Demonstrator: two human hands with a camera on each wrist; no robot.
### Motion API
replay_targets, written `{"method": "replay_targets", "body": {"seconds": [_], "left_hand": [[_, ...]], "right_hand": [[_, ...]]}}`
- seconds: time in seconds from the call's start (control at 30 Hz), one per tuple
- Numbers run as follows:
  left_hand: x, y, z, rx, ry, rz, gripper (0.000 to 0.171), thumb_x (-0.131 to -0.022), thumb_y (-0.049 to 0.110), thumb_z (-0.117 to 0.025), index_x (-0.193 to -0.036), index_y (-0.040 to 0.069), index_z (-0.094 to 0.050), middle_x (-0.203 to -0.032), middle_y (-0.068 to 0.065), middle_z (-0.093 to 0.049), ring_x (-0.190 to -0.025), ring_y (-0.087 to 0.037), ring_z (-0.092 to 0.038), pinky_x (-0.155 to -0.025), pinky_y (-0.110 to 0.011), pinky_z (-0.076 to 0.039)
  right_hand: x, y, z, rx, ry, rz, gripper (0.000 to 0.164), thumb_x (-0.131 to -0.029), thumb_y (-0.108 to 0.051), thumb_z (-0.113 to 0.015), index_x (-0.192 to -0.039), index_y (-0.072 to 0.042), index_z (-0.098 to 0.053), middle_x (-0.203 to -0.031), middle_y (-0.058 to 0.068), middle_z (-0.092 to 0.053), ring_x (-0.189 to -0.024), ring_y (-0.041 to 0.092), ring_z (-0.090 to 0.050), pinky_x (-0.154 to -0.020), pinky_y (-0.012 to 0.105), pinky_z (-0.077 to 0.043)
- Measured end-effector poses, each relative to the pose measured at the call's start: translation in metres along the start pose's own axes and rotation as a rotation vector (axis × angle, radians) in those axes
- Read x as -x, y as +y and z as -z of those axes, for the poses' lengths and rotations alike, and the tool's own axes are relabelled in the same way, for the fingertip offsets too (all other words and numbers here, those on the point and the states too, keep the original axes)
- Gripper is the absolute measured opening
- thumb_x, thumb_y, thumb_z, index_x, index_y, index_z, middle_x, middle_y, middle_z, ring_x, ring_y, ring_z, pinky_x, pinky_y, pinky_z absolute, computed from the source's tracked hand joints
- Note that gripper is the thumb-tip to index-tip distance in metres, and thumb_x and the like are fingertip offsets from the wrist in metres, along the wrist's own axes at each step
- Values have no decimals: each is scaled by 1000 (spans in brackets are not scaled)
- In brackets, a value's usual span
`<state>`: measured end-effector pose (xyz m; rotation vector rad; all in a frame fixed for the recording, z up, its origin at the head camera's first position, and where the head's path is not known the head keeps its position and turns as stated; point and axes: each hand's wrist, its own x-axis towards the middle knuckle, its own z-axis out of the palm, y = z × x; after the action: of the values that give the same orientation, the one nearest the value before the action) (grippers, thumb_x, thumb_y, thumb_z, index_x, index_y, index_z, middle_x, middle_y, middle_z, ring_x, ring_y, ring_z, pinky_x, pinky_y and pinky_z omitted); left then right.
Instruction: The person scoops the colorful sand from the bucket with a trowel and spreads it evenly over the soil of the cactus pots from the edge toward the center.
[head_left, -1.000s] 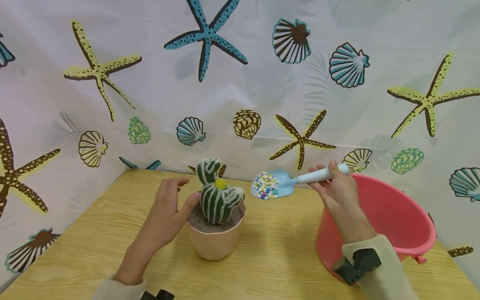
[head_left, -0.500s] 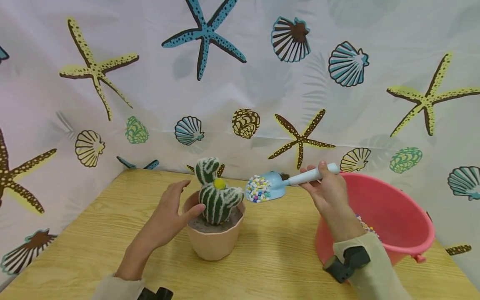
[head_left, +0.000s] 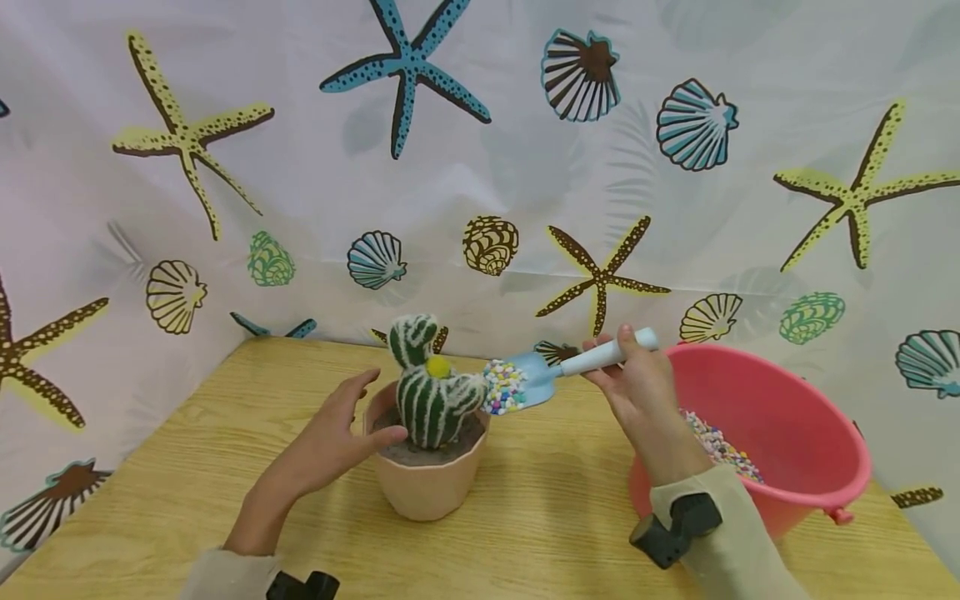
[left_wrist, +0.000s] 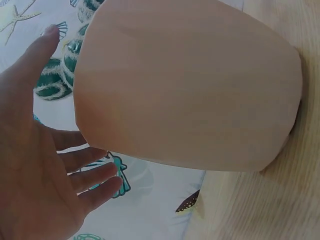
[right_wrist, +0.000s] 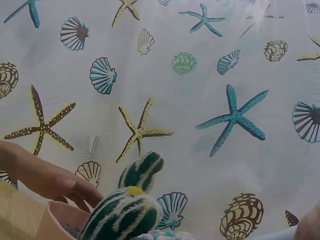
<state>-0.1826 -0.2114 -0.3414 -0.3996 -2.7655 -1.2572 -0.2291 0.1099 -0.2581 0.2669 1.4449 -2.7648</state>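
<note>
A pale blue toy shovel (head_left: 538, 377) is held by its handle in my right hand (head_left: 641, 392). Small multicoloured pebbles (head_left: 504, 387) heap on its scoop, beside the right arm of the plush cactus (head_left: 429, 408). That cactus stands upright in a peach flowerpot (head_left: 427, 493) with greyish fill. At the pot's left side is my left hand (head_left: 330, 442), fingers extended and thumb over the rim. In the left wrist view the left hand (left_wrist: 45, 165) spreads beside the pot wall; I cannot tell whether it touches. Only the right hand's edge shows in the right wrist view.
A red bucket (head_left: 780, 417) stands at the right, under my right forearm, with more pebbles inside. The wooden table (head_left: 555, 533) meets a white cloth backdrop (head_left: 450, 192) printed with starfish and shells.
My right hand has carried the loaded shovel left and slightly down, close to the cactus. Pebbles in the bucket have come into view. The left hand has shifted slightly.
</note>
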Motion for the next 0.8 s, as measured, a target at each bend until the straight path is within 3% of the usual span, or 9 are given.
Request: {"method": "replay_targets", "body": {"seconds": [0.27,0.5,0.6,0.8], "left_hand": [[1,-1,-2,-12,-66,-1,101,-82,46,-71,-152,2,-13,-155,-25,-16,-141,-48,-17,-105,-66,-27],[-2,-4,-5,-7,-64,-47,109,-76,42,-78,-151,-3,-13,-153,-28,-19,-140,-48,-19,-106,-67,-25],[-4,-7,-7,3,-66,-83,111,-75,39,-80,-150,-4,-12,-153,-27,-20,-140,-46,-19,-107,-67,-23],[-7,-11,-9,40,-80,-175,105,-75,35,-81,-150,-1,-17,-150,-18,-35,-141,-40,-24,-108,-64,-21]], "right_hand": [[-3,8,0,37,16,14,18,-104,-20,-31,-118,-9,-37,-106,11,-42,-109,26,-48,-106,49,-38],[-5,12,-2,57,8,19,27,-104,-21,-31,-126,-5,-33,-106,10,-41,-115,30,-46,-106,51,-37],[-6,15,-3,53,3,24,21,-104,-20,-32,-120,-6,-36,-105,10,-41,-116,31,-45,-106,52,-36],[-8,21,-4,76,-4,38,22,-104,-20,-31,-121,-6,-36,-103,11,-42,-114,32,-45,-105,53,-38]]}}
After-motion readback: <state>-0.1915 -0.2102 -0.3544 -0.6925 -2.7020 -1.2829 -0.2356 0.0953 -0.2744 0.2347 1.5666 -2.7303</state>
